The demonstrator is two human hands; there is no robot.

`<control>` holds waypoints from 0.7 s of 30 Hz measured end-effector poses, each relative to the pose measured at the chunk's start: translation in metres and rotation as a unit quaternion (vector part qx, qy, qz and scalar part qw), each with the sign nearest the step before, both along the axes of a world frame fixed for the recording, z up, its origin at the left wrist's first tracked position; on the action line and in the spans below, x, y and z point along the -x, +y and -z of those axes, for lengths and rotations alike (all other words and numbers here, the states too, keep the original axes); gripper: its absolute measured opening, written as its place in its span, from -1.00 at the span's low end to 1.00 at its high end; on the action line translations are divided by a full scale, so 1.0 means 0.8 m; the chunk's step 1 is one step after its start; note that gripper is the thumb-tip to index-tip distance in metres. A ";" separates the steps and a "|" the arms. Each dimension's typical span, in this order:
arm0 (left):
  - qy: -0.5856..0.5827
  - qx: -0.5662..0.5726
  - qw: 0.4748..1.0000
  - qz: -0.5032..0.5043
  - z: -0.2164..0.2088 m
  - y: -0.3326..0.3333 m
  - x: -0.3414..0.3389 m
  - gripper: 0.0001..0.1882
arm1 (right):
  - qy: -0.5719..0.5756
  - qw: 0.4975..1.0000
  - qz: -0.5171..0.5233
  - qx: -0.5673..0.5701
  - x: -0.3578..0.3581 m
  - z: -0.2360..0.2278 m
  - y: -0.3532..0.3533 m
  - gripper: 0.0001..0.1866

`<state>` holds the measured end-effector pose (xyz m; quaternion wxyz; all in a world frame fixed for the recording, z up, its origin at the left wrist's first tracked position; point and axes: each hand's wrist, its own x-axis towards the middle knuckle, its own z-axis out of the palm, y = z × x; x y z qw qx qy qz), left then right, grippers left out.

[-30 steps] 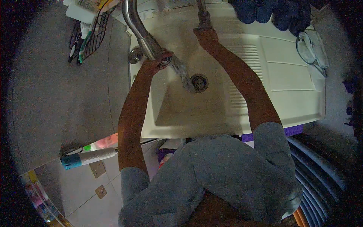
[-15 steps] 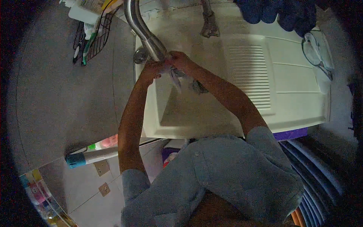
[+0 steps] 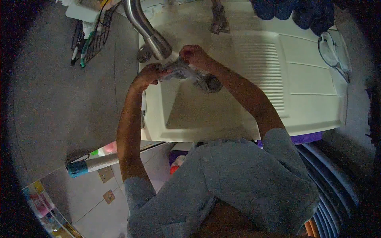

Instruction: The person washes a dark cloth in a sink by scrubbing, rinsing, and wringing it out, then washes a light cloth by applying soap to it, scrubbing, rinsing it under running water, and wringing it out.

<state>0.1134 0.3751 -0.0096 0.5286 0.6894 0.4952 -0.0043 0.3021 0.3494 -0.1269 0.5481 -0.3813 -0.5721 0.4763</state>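
A wet, greyish, limp cloth (image 3: pixel 180 73) hangs between my two hands just below the mouth of the metal faucet (image 3: pixel 159 44). My left hand (image 3: pixel 151 74) is closed on its left end, and my right hand (image 3: pixel 193 56) pinches its upper right part. Water seems to run from the faucet onto the cloth, though this is blurred. Both hands are over the basin of the cream-coloured sink (image 3: pixel 206 123). A dark round drain (image 3: pixel 214 83) shows beside my right forearm. The cloth's exact kind cannot be made out.
Right of the basin lies a ribbed washboard (image 3: pixel 262 75). A clear plastic item (image 3: pixel 335 51) sits at the far right edge, with dark blue cloth (image 3: pixel 293 14) at the back. Upper left, a wire rack (image 3: pixel 101 33) holds toothbrushes. Another metal fitting (image 3: pixel 219 22) stands behind the basin.
My hands have moved apart, the left one lower and leftward, stretching the cloth between them. The cloth now sits lower beneath the faucet, and the drain has come into sight.
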 end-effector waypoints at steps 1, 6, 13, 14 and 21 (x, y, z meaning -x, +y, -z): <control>0.002 0.006 1.000 0.000 -0.001 0.002 -0.001 -0.65 | -0.007 1.000 0.019 0.002 -0.001 0.003 0.001 -0.96; -0.095 0.017 0.992 -0.082 -0.001 0.008 -0.010 -0.73 | 0.143 0.986 0.041 0.073 -0.013 -0.038 -0.012 -0.97; 0.065 -0.083 0.994 -0.041 -0.024 -0.011 -0.036 -0.72 | 0.184 0.983 0.002 -0.026 -0.020 -0.019 -0.002 -0.86; 0.066 -0.086 0.993 -0.044 -0.016 -0.003 -0.022 -0.72 | 0.028 0.996 0.047 -0.077 -0.011 -0.026 -0.004 -0.83; 0.026 -0.385 0.919 0.076 -0.048 0.003 0.010 -0.79 | 0.010 0.993 -0.081 -0.081 0.075 -0.050 -0.003 -0.62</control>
